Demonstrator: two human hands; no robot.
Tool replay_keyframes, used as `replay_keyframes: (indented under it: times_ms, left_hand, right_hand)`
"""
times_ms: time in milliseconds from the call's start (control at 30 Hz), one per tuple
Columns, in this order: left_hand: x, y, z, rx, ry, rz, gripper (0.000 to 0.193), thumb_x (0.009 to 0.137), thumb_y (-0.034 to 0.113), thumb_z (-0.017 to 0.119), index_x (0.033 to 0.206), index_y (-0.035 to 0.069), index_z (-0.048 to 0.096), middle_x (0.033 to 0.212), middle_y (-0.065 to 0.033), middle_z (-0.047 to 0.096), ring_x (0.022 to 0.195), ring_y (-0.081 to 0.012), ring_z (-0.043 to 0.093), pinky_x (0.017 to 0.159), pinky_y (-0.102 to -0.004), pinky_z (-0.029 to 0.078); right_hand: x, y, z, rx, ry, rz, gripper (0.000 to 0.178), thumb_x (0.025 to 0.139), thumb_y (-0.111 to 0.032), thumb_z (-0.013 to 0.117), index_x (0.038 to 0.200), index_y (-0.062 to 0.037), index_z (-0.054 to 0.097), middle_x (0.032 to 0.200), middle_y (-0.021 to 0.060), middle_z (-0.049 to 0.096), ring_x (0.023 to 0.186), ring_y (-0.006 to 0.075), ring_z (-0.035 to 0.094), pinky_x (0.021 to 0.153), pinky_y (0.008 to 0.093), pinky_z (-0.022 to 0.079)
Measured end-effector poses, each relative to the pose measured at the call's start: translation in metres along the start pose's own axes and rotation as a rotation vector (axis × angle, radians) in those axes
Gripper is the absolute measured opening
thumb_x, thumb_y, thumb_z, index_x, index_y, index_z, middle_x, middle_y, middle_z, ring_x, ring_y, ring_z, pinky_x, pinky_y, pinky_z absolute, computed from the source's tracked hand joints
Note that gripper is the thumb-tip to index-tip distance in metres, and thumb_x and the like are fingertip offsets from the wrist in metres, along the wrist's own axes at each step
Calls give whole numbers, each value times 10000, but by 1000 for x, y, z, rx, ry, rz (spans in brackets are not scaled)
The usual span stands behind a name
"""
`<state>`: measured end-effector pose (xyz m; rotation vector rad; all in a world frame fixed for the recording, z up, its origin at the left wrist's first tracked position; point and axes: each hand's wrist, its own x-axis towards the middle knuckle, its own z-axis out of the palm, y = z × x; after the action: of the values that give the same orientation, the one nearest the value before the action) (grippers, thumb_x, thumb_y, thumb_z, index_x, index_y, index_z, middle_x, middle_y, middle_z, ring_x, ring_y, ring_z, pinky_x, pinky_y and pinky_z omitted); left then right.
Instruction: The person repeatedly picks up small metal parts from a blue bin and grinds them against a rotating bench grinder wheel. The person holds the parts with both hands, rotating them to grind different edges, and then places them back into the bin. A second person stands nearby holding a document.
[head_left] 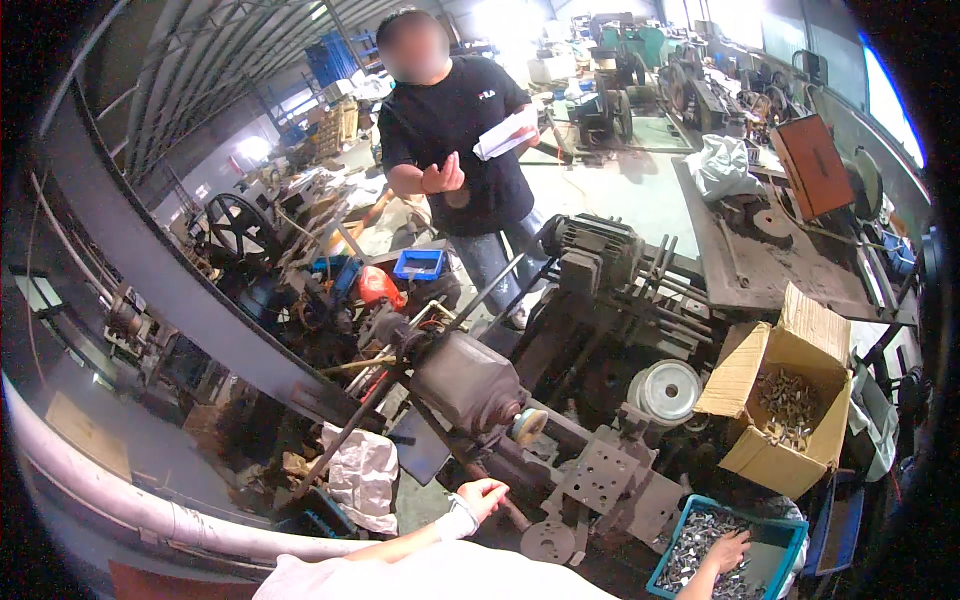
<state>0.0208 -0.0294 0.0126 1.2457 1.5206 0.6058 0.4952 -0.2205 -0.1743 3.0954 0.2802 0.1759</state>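
My left hand (482, 497) hovers beside the machine's front, its fingers curled together with thumb against them. Whatever may be between those fingertips is too small to make out. A white cuff or band circles that wrist. At the lower right, my right hand (728, 551) reaches into a teal plastic crate (655, 583), fingers somewhat apart over a heap of small metal parts (700, 540). No part can be seen gripped in it. Close to my left hand stands a dark lathe-like machine (465, 385) with a pale round piece (529, 427) on its spindle and a plate with holes (602, 473).
A cardboard box (740, 385) of metal parts stands behind the crate. A grey pulley-like wheel (668, 391) sits left of it. Across the machine, a person (455, 140) holds white papers (505, 133). A white sack (360, 475) lies at left, below a steel beam (190, 280).
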Motion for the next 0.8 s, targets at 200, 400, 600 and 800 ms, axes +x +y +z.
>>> replay_keyframes:
  times_ms: [200,400,600,800]
  left_hand:
    - [1,-8,-4,-56,-2,-21,157,795,186,574,821,37,615,626,6,582,490,-51,480,465,-202,407]
    - [7,-14,-3,-56,-13,-3,152,791,176,576,819,32,615,628,-10,591,480,-58,487,453,-207,408]
    - [18,-1,-4,-57,-70,59,155,788,176,578,822,29,615,633,-19,594,486,-64,493,459,-214,414]
    - [9,-13,-16,-43,-54,64,155,793,174,568,821,29,614,634,-13,593,497,-62,493,466,-218,415]
  right_hand:
    - [-1,14,18,136,-22,-58,318,803,-221,505,1093,-115,429,1018,129,461,746,328,574,558,422,479]
    - [-4,25,35,314,134,-133,277,730,-120,540,1006,-120,565,941,144,556,751,340,568,624,422,454]
    - [45,93,154,1363,-18,538,217,729,-286,607,892,-143,609,749,92,603,564,223,545,443,338,405]
    - [1,75,57,2421,-450,1068,241,786,-282,556,856,-66,475,646,74,504,475,139,470,331,191,321]
